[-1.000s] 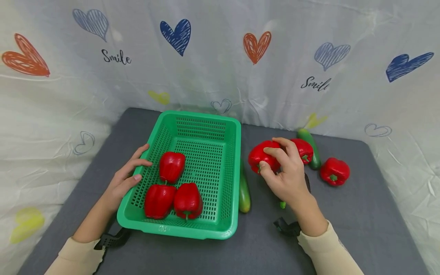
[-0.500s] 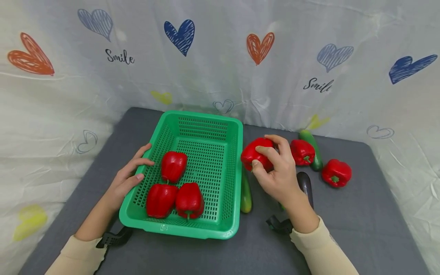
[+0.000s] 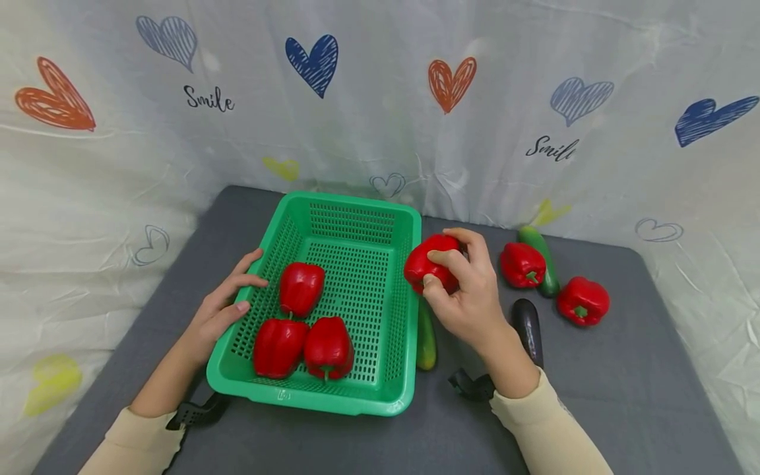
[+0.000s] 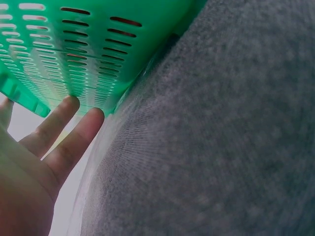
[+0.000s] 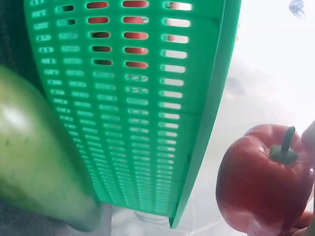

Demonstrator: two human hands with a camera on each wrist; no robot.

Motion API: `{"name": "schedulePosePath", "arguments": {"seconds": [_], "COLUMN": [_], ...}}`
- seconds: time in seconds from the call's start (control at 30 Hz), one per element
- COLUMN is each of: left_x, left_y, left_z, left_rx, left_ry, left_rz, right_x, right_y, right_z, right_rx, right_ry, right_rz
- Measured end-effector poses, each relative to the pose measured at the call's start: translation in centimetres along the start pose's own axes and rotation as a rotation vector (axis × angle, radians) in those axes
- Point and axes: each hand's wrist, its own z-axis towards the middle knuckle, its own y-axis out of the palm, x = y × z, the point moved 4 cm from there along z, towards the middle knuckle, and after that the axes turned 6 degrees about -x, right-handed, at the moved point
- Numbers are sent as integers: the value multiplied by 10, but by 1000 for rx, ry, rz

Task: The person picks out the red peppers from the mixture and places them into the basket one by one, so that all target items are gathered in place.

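Note:
My right hand [image 3: 472,290] grips a red bell pepper [image 3: 424,267] between thumb and fingers, raised at the right rim of a green plastic basket [image 3: 315,400]. In the right wrist view, this bell pepper [image 5: 261,189] shows its green stem, beside the basket's slotted wall [image 5: 142,123]. Against the basket's left side rests my left hand [image 3: 216,313], its thumb and a finger over the rim. The left wrist view shows other straight fingers [image 4: 81,135] spread by the outer wall. Inside the basket lie three red bell peppers [image 3: 301,289], grouped toward its near left.
Right of the basket lie two more red bell peppers [image 3: 522,265], a cucumber [image 3: 541,258] and a dark eggplant [image 3: 527,330]. Another green cucumber [image 3: 425,340] lies alongside the basket's right wall. A white printed curtain [image 3: 380,119] borders the grey table [image 3: 629,369].
My right hand has carried the bell pepper leftward to the basket's rim, uncovering the eggplant and another bell pepper. My left hand has stayed on the basket.

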Motion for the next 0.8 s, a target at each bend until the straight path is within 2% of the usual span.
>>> {"name": "schedulePosePath", "arguments": {"seconds": [0.43,0.8], "left_x": [-1,0], "left_y": [0,0], "left_z": [-1,0], "left_rx": [-4,-3], "left_ry": [10,9], "left_rz": [1,8], "right_x": [-4,-9], "right_y": [22,32], "right_z": [12,17], "right_rx": [-98,-139], "right_ry": [44,15], "right_rz": [59,113]}}
